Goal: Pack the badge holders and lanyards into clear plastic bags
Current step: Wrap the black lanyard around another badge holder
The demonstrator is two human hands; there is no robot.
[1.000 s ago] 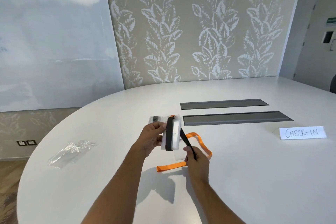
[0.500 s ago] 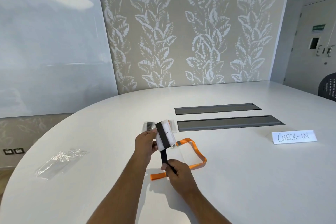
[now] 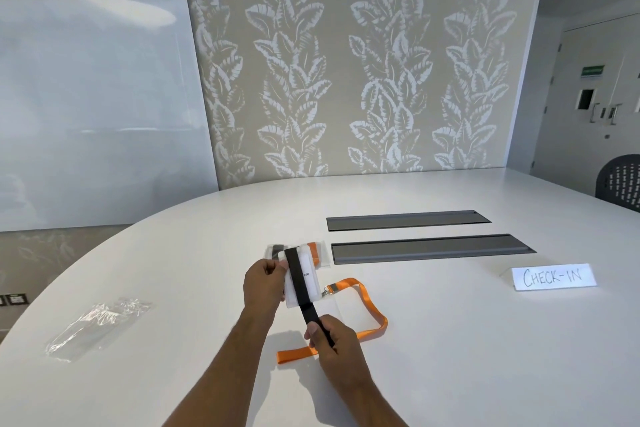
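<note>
- White table carried an orange lanyard and clear bags
- Left hand gripped a badge holder above it
- Right hand pinched the black lanyard wrapped over the holder

A white table carries two grey cable trays and a "CHECK-IN" sign; a whiteboard leans behind

Head-worn camera looks forward and down over the table.
</note>
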